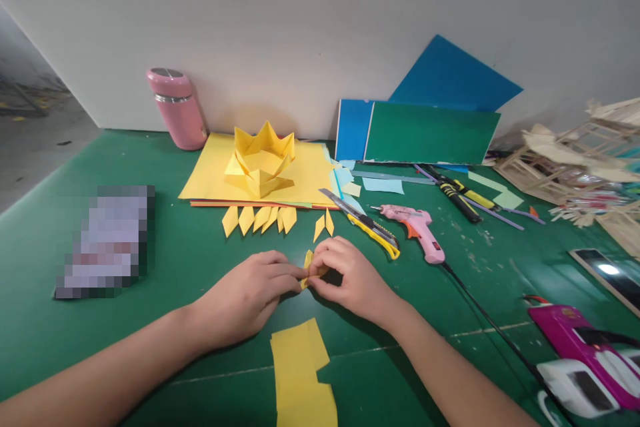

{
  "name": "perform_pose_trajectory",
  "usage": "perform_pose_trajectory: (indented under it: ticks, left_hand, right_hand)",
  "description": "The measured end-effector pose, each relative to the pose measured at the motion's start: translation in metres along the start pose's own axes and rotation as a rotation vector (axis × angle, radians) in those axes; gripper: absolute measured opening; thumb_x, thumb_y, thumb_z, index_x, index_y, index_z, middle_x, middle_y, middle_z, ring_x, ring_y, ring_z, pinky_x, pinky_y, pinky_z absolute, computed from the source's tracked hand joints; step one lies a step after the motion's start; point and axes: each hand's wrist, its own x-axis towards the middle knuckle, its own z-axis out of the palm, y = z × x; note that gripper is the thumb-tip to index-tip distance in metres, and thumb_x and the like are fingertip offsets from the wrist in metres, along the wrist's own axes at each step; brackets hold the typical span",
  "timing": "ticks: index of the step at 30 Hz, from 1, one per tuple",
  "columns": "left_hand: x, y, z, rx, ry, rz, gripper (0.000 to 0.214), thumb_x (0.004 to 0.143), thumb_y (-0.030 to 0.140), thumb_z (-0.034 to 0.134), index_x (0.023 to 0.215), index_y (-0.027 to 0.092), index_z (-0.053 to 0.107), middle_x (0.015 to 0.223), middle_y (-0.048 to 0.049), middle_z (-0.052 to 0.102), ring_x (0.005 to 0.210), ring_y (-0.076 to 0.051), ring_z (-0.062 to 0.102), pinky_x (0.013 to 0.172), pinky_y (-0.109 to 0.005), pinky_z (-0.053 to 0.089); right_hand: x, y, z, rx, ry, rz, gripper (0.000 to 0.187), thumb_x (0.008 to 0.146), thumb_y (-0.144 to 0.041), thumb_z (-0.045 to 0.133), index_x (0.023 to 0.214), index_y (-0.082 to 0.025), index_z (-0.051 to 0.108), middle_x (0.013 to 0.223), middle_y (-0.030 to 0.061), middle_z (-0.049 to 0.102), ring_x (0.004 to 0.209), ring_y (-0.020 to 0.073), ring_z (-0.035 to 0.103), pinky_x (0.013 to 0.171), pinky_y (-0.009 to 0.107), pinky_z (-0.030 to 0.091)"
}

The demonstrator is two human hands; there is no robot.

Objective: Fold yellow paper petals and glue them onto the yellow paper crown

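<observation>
Green tabletop (190,247) stands against pale wall (280,33), capped pink vacuum flask (179,117) at rear left, contents hidden; left hand (253,290) and right hand (353,277) hold small yellow paper piece (309,257).

A green table (175,240) meets a pale wall (280,27) — grey floor (35,153) at far left.

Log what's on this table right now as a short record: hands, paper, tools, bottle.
Left hand: fingertips at a small yellow paper piece
Right hand: thumb and fingers pinching that piece
Yellow paper diamonds: in a row, two apart at right
Folded yellow paper ring: on stacked paper sheets
Notched yellow paper: nearest the person
Tools: utility knife, pink glue gun
Bottle: pink flask, by the wall
</observation>
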Motion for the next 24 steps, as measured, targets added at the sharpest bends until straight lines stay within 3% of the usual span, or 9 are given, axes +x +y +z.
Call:
perform_pose_trajectory:
  ticks: [6,16,24]
  left_hand:
    - [-0.0007,0.0003,-0.0001,-0.016,0.058,0.014,0.034,0.084,0.003,0.036,0.087,0.016,0.068,0.105,-0.0075,0.071,0.09,-0.021,0.062,0.08,-0.036,0.053]
    - [0.0019,0.0039,-0.0001,-0.047,0.048,0.001,0.033,0.083,0.002,0.035,0.085,0.014,0.065,0.095,-0.0094,0.07,0.087,-0.021,0.062,0.08,-0.034,0.052]
    - [0.0015,0.0039,-0.0006,-0.044,0.034,0.009,0.036,0.087,0.005,0.036,0.093,0.016,0.069,0.099,-0.0091,0.071,0.089,-0.021,0.063,0.079,-0.033,0.053]
  right_hand:
    - [-0.0007,-0.0004,0.0029,-0.018,0.009,0.052,0.012,0.078,-0.01,0.062,0.074,-0.02,0.055,0.078,0.001,0.057,0.082,0.0181,0.052,0.071,0.03,0.039]
    - [-0.001,-0.0021,0.0038,-0.008,0.015,0.082,0.014,0.079,-0.01,0.063,0.073,-0.02,0.055,0.078,0.0005,0.056,0.079,0.0169,0.051,0.069,0.028,0.039]
    - [0.0004,-0.0044,0.0021,-0.02,-0.026,0.119,0.014,0.081,-0.011,0.063,0.074,-0.019,0.055,0.08,0.0016,0.056,0.083,0.0179,0.051,0.072,0.029,0.04]
